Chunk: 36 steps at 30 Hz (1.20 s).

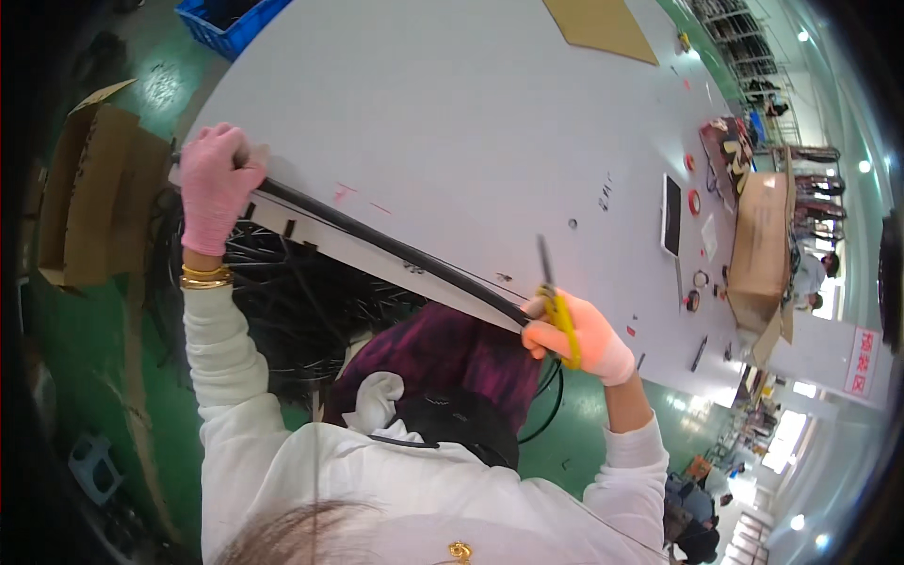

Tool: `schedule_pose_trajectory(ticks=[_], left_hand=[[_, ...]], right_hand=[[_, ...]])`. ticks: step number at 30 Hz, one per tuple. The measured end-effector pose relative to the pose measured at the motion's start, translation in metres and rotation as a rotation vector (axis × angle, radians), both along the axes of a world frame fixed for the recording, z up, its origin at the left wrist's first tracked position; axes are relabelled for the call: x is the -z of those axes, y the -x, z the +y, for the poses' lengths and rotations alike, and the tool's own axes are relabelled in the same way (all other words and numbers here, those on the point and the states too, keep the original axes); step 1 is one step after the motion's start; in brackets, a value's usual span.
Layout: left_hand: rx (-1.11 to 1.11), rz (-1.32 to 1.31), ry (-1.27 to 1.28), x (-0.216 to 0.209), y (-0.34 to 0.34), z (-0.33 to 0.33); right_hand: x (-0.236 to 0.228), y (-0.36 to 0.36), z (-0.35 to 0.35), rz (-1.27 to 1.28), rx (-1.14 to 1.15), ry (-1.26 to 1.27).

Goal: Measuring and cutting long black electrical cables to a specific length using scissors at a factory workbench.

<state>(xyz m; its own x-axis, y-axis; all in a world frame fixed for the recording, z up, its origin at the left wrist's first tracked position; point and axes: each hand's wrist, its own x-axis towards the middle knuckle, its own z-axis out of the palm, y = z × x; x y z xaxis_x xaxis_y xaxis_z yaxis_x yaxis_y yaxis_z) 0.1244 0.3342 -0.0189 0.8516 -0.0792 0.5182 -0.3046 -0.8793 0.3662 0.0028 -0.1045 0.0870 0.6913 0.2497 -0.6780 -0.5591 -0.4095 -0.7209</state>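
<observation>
A long black tube (363, 231) stretches slantwise along the near edge of the white table (433, 122). My left hand (218, 179), in a pink glove, is closed around its far left end. Near its other end, my right hand (589, 344), gloved in paler pink, has its fingers closed on the tube. That same hand also holds yellow-handled scissors (563, 325), their dark blades pointing up and away over the table. Whether the blades are parted cannot be made out.
Dark strands (301, 273) hang below the near table edge by my lap. An open cardboard box (108, 193) stands at left, a blue crate (226, 28) far left. Tape rolls (694, 202), a tablet-like device (670, 215) and another carton (758, 245) lie rightward. A stool (94, 466) is on the floor.
</observation>
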Motion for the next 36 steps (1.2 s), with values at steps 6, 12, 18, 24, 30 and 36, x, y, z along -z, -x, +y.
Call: schedule_pose_trajectory(ticks=[6, 12, 18, 24, 30, 36], left_hand=[[0.010, 0.012, -0.019, 0.000, 0.000, -0.003], [0.004, 0.050, -0.035, 0.001, -0.002, -0.001], [-0.021, 0.089, -0.052, 0.007, -0.003, 0.003], [-0.023, 0.135, -0.057, 0.008, -0.003, 0.007], [-0.034, 0.153, -0.038, 0.012, -0.004, 0.010], [-0.034, 0.154, -0.045, 0.008, -0.004, 0.006]], right_hand=[[-0.009, 0.033, -0.054, 0.025, 0.058, 0.109], [-0.007, 0.039, -0.073, -0.026, -0.017, 0.266], [0.006, 0.049, -0.088, -0.190, -0.067, 0.483], [0.020, 0.046, -0.082, -0.355, -0.258, 0.728], [0.024, 0.040, -0.082, -0.322, -0.294, 0.815], [0.028, 0.038, -0.081, -0.305, -0.329, 0.889]])
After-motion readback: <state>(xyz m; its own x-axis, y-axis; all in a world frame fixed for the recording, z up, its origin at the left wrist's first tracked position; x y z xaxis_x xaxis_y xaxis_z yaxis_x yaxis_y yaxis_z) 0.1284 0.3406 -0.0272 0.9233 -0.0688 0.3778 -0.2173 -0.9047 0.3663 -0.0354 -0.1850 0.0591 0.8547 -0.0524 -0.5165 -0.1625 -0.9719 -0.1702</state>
